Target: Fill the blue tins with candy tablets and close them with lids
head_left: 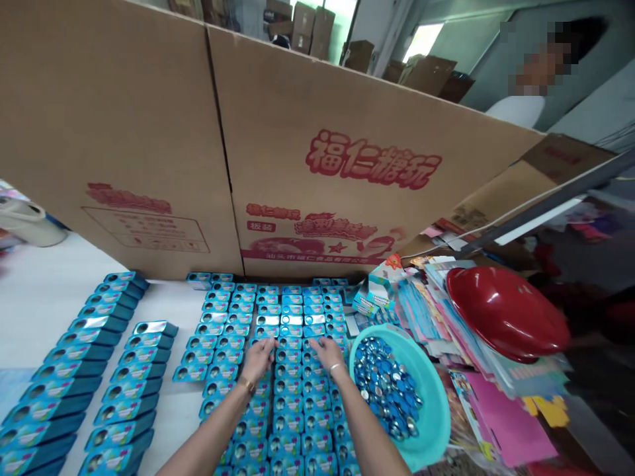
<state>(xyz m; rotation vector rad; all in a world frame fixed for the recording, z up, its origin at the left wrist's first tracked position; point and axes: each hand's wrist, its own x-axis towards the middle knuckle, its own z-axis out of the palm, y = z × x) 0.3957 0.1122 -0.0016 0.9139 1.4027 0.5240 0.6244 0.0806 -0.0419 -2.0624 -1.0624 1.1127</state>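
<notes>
Small blue printed boxes (288,404), each with a round opening in its top, stand in long, close rows before me. Over the middle rows, my left hand (258,360) has its thumb and fingers pinched together, at the boxes or just above them. My right hand (327,354) is a little to the right, fingers also drawn together close to the box tops. What either pinch holds, if anything, is too small to see. Beside my right forearm a turquoise basin (434,403) holds many small round blue and silver pieces (384,380).
Tall cardboard boxes (278,119) wall off the table's far side. More blue boxes (59,370) line the left of the white table (173,301). At right, a red basin (506,311) rests on stacked printed sheets (431,311). A person (520,106) is beyond the cardboard.
</notes>
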